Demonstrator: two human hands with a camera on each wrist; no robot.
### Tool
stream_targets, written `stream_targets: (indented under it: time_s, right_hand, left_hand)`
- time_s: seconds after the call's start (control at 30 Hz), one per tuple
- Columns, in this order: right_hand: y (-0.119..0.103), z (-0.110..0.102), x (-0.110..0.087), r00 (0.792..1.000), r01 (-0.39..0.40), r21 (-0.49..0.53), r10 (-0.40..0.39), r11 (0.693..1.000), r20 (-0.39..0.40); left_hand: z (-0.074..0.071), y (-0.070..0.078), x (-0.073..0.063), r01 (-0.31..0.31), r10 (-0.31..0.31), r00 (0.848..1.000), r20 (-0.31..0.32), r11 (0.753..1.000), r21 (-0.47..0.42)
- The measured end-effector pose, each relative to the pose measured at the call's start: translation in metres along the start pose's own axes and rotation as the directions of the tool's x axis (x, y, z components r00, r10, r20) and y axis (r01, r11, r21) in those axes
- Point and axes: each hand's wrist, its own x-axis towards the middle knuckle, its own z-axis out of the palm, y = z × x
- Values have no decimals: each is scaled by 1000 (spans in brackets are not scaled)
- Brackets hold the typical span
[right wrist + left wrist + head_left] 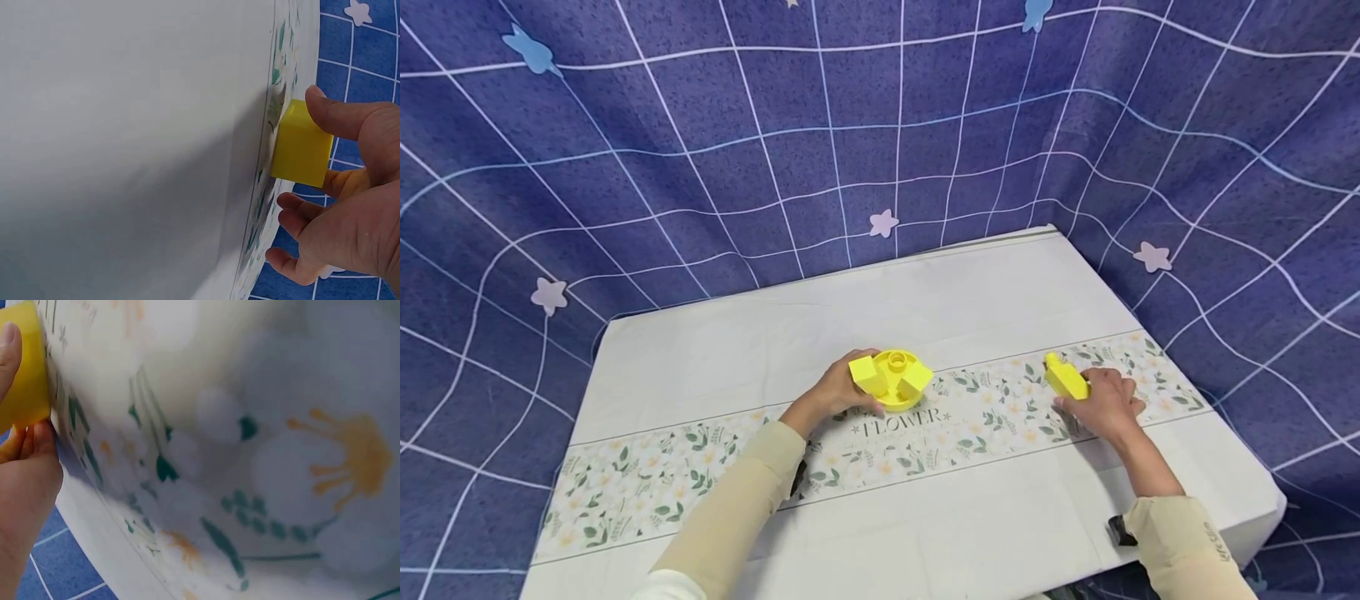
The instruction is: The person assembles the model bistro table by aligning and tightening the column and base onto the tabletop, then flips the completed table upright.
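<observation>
Near the middle of the table, my left hand (pixel 842 385) grips a round yellow base (pixel 898 400) by its left side. A small ring stands up at its back, and two yellow blocky parts (pixel 916 380) sit on its left and right. In the left wrist view the thumb lies over the yellow side wall (pixel 31 369) and the fingertips are beneath it. To the right, my right hand (pixel 1108 404) pinches a yellow bottle-shaped block (pixel 1066 379), its narrow knobbed end pointing away. The right wrist view shows the thumb on that block's (pixel 303 147) upper edge; the lower fingers are loosely bent.
A white tablecloth (pixel 820 312) covers the table, with a flowered band lettered FLOWER across it. Blue grid-patterned curtains (pixel 775 150) with stars hang behind and at both sides. Dark wrist devices (pixel 1122 531) show at the sleeves.
</observation>
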Motion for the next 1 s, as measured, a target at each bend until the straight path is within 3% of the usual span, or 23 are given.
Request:
stream_targets:
  time_s: [0.17,0.47,0.63,0.77,1.0]
  right_hand:
    - [0,3,0,1000,-11,-5,11,1000,8]
    - [-1,4,-1,1000,-4,-25,3,1000,-28]
    - [-1,6,1,999,-6,-55,3,998,-43]
    - [-1,8,3,998,-11,-61,8,998,-60]
    - [1,12,5,996,-1,-54,-4,999,-87]
  left_hand:
    - [-2,3,-3,17,-17,1000,9,999,-47]
    - [21,5,-12,77,-99,989,-106,977,-198]
    - [28,2,-13,81,-106,982,-154,984,-157]
    - [25,0,-12,80,-99,986,-137,987,-138]
    - [11,4,-4,89,-94,995,-39,990,-108]
